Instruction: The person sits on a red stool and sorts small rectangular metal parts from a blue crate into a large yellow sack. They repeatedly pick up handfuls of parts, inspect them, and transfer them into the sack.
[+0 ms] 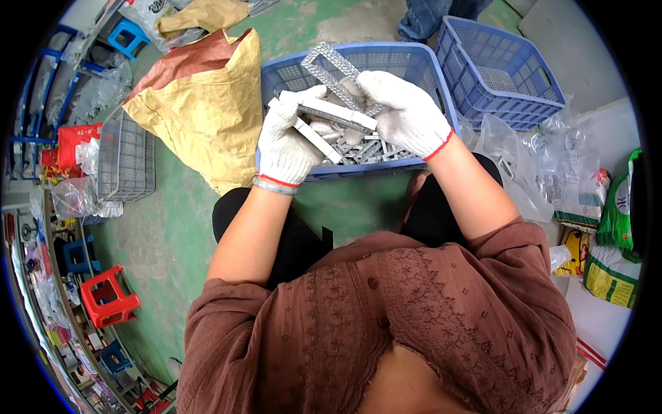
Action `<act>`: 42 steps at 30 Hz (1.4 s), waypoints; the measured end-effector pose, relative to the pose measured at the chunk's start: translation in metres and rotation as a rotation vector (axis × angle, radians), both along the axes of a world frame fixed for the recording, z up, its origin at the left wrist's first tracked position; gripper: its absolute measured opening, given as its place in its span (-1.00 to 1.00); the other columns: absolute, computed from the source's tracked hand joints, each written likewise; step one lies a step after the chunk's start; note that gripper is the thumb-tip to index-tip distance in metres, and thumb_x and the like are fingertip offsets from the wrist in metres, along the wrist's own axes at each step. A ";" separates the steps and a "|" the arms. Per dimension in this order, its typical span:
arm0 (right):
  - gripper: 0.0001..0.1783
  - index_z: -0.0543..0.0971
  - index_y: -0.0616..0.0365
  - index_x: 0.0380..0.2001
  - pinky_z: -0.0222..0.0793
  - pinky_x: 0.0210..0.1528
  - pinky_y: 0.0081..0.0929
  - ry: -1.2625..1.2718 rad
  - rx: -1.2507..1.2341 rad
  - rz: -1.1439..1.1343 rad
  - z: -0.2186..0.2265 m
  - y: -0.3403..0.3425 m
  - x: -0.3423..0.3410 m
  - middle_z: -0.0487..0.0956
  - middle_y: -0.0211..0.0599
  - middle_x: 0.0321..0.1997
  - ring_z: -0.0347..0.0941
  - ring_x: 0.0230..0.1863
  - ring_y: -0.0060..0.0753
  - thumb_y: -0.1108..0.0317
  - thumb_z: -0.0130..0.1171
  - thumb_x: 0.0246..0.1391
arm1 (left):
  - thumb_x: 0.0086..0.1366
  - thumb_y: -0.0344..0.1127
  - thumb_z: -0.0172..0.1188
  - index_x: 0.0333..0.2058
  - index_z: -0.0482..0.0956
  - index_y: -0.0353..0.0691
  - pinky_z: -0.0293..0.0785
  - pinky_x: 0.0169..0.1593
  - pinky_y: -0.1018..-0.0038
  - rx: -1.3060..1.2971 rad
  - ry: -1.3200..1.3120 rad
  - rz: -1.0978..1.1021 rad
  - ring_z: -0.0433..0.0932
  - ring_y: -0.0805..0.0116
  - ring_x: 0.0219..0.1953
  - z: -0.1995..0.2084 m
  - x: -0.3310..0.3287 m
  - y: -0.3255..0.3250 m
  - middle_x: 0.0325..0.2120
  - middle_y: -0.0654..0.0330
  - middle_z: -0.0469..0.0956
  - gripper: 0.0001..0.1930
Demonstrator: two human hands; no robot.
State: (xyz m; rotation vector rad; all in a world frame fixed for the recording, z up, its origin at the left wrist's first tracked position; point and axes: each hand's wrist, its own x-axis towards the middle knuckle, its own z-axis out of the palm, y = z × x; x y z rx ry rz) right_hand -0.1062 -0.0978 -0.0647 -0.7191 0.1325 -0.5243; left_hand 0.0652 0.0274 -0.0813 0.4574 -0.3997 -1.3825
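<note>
Grey frames [336, 114] between both gloved grips

Much of the pile of grey metal frames [376, 148] in the blue basket [420, 62] is covered by the gloved left hand [289, 141] and right hand [407, 110], and the grip of each hand is partly masked by the frames held. A second person's jeans [431, 15] are cut off by the top edge. Shelf goods [41, 290] at the left rim are blurred beyond telling.
</note>
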 end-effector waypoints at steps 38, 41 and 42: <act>0.17 -0.08 0.01 0.49 0.47 0.18 -0.24 -0.052 -0.814 -0.417 0.024 0.011 -0.009 0.29 0.07 0.36 0.38 0.27 -0.08 0.72 0.32 -0.11 | 0.13 -0.15 0.33 -0.13 0.59 -0.04 0.34 -0.23 0.27 -0.062 0.180 -0.063 0.44 0.24 -0.28 -0.013 0.015 0.008 -0.25 0.18 0.55 -0.67; 0.20 -0.15 -0.07 0.51 0.46 0.19 -0.24 -0.102 -0.845 -0.398 0.019 0.009 -0.006 0.29 0.08 0.36 0.40 0.25 -0.05 0.73 0.29 -0.09 | 0.15 -0.13 0.31 -0.06 0.63 -0.02 0.40 -0.19 0.20 -0.031 0.129 -0.056 0.50 0.16 -0.18 -0.010 0.017 0.010 -0.10 0.08 0.59 -0.63; 0.19 -0.15 -0.06 0.51 0.45 0.20 -0.23 -0.042 -0.897 -0.413 0.018 0.008 -0.006 0.30 0.08 0.36 0.39 0.26 -0.05 0.73 0.27 -0.08 | 0.15 -0.13 0.31 -0.06 0.63 -0.01 0.41 -0.18 0.18 -0.057 0.135 -0.074 0.51 0.14 -0.16 -0.013 0.020 0.009 -0.08 0.06 0.59 -0.64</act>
